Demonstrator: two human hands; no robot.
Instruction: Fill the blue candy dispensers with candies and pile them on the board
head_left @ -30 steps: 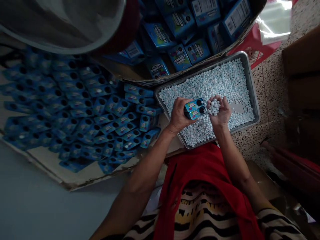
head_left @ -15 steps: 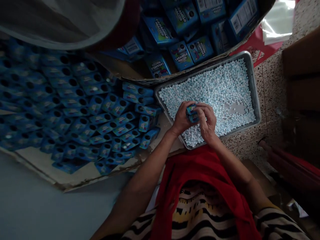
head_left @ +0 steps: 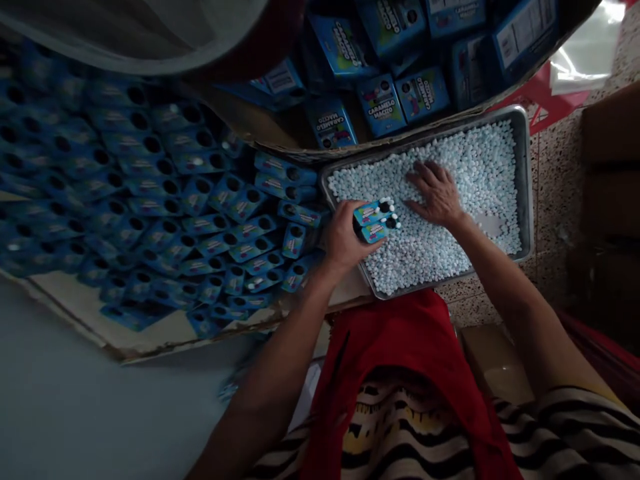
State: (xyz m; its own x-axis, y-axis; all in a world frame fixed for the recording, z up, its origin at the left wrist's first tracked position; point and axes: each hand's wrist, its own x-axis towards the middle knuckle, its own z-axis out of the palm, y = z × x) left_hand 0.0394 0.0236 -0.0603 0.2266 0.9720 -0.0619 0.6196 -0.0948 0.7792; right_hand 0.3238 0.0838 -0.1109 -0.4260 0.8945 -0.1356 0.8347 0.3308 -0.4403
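Two small blue candy boxes (head_left: 371, 212) are gripped side by side in my left hand (head_left: 344, 239), over the left part of a metal tray (head_left: 526, 193). A few white candies show at their dark round openings. Small white and pale-blue candies (head_left: 425, 257) cover most of the tray, with a bare patch at its right. My right hand (head_left: 436, 193) lies palm down on the candies, fingers spread and partly sunk among them. Whether any candy is under its fingers is hidden.
Many blue boxes (head_left: 200, 220) with round openings lie in rows on the table at left. Behind the tray stands a carton (head_left: 280, 143) of larger blue boxes (head_left: 380, 107). A big round container (head_left: 150, 67) overhangs the upper left. Brown cartons (head_left: 607, 193) stand at right.
My right hand has left the boxes and moved right and away from me onto the candies. My left hand still holds both boxes, now tilted with candies showing at the openings. The view has shifted slightly.
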